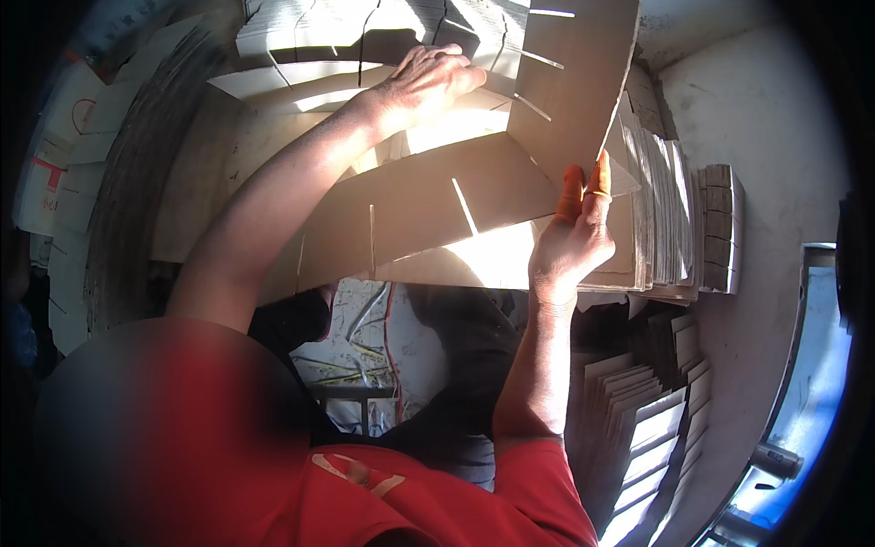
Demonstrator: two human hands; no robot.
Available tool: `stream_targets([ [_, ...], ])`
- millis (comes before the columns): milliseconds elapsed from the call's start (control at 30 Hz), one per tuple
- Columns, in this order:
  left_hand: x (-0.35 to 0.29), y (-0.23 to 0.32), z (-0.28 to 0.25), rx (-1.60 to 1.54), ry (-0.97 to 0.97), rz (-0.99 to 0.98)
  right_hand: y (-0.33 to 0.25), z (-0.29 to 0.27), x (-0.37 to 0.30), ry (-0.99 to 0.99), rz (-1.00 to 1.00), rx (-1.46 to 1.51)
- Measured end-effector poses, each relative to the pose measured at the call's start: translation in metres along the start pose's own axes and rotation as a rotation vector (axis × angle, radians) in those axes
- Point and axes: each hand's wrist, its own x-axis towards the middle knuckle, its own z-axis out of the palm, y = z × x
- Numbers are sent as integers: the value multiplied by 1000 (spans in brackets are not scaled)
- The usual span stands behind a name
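My right hand [574, 237], with orange covers on two fingertips, pinches the edge of a slotted cardboard strip [574, 82] that stands tilted up at the right. A second slotted cardboard strip [401, 219] lies slantwise across the middle, its end by the right hand's fingers. Over the far side of the work surface, my left hand [428, 84] has its fingers curled together. What they grip, if anything, is hidden. Just beside the left wrist lies another slotted cardboard piece [264, 82].
Tall stacks of cardboard [164, 137] line the left side. More sheets [665, 210] stand on edge at the right, beside a bundled stack [720, 228]. Slotted strips [447, 27] are piled at the far edge. Below right, more cardboard pieces [638, 428] stand near the wall.
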Motion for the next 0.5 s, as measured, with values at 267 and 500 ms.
stream_targets([
  [267,0,33,-14,-51,47,-35,1,-5,-3,-28,-81,-233],
  [500,-3,71,-39,-255,190,108,-11,-8,-18,23,-102,-837],
])
